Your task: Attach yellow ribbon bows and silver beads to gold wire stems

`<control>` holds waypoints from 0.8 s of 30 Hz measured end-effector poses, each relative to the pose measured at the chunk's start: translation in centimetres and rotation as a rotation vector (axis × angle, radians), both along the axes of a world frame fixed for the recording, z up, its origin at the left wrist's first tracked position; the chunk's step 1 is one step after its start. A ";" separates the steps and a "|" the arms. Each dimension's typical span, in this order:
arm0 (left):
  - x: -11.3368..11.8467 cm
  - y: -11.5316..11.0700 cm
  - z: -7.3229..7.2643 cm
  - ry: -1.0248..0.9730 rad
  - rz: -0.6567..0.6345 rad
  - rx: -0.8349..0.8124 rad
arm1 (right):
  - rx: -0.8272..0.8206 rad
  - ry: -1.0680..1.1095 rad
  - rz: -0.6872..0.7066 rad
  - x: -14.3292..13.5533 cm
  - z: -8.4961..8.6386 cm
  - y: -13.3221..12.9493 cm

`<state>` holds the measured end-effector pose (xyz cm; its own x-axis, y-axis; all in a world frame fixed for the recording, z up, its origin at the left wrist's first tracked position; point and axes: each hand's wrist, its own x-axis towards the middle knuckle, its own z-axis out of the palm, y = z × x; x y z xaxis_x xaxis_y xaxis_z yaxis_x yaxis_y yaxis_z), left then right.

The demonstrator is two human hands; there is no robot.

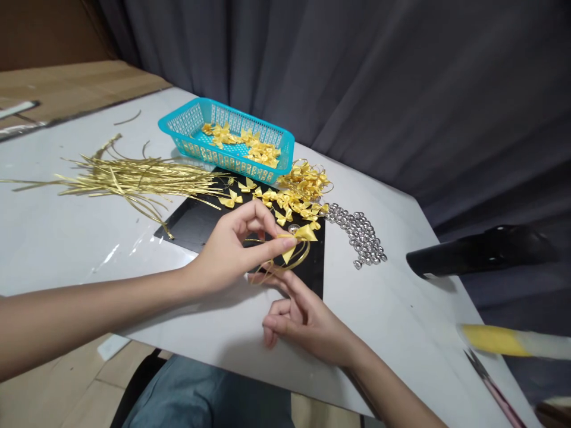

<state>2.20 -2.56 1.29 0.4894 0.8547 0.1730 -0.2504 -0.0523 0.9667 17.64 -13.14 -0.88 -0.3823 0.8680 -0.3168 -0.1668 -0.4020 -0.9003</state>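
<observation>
My left hand [243, 241] pinches a yellow ribbon bow [306, 233] between thumb and fingertips, above a black mat [182, 223]. Thin gold cord loops [304, 255] hang from the bow. Just below, my right hand [298, 312] has its index and middle fingers stretched toward the loops, its thumb and other fingers curled; the fingertips are near or touching the cord. Loose yellow bows [283, 202] lie on the mat beyond my hands. Behind the fingers sits a small round silver piece [293, 228].
A turquoise basket [225, 162] holding yellow bows stands at the back. Gold cords [147, 178] lie left. Silver beads [361, 238], a black cylindrical object [473, 252], a yellow-and-white object [499, 340] and scissors [495, 386] are on the right. A dark curtain hangs behind.
</observation>
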 end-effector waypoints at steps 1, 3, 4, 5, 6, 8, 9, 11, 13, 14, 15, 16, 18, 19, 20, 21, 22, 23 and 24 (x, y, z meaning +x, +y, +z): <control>0.0 0.0 0.0 -0.013 -0.004 -0.006 | 0.003 0.017 -0.004 0.0 -0.1 0.0; 0.1 0.2 0.0 -0.030 0.000 -0.018 | 0.007 0.006 -0.017 0.0 -0.3 -0.1; 0.1 0.3 0.0 -0.033 0.007 -0.025 | 0.006 -0.024 -0.023 0.0 -0.3 -0.2; 0.1 0.4 -0.1 -0.033 0.017 -0.032 | 0.006 -0.069 -0.030 0.1 -0.3 -0.2; 0.1 0.6 -0.1 -0.033 0.031 -0.039 | 0.011 -0.122 -0.042 0.3 -0.2 -0.2; 0.2 0.9 -0.2 -0.036 0.059 -0.054 | 0.053 -0.244 -0.083 0.9 0.3 -0.2; 0.1 1.1 -0.2 -0.040 0.068 -0.061 | 0.096 -0.317 -0.120 1.5 0.6 -0.2; 0.1 1.3 -0.3 -0.049 0.083 -0.073 | 0.213 -0.504 -0.224 3.0 1.2 -0.1; 0.1 1.5 -0.4 -0.053 0.100 -0.081 | 0.356 -0.688 -0.405 4.8 1.9 0.0; 0.1 1.6 -0.4 -0.052 0.111 -0.083 | 0.413 -0.763 -0.499 5.7 2.1 0.1; 0.0 1.6 -0.4 -0.050 0.122 -0.085 | 0.453 -0.814 -0.590 6.5 2.4 0.1; 0.0 1.7 -0.4 -0.047 0.132 -0.088 | 0.492 -0.842 -0.695 7.2 2.6 0.1; 0.0 1.8 -0.4 -0.043 0.148 -0.099 | 0.532 -0.874 -0.858 8.2 3.0 0.0; 0.0 1.8 -0.4 -0.042 0.156 -0.105 | 0.544 -0.881 -0.917 8.4 3.2 0.0; 0.0 1.9 -0.4 -0.040 0.164 -0.111 | 0.549 -0.887 -0.953 8.5 3.3 -0.1; 0.1 2.0 -0.4 -0.039 0.173 -0.116 | 0.552 -0.889 -0.973 8.5 3.4 -0.1; 0.1 2.1 -0.4 -0.038 0.181 -0.119 | 0.550 -0.888 -0.979 8.5 3.5 -0.1; 0.1 2.2 -0.5 -0.041 0.190 -0.120 | 0.547 -0.885 -0.975 8.4 3.5 -0.1; 0.2 2.3 -0.5 -0.045 0.196 -0.123 | 0.544 -0.886 -0.967 8.4 3.5 -0.2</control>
<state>2.37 -0.27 0.79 0.3064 0.9486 0.0796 -0.2898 0.0133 0.9570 26.02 -13.29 2.62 0.5688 0.7581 0.3189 0.5200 -0.0310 -0.8536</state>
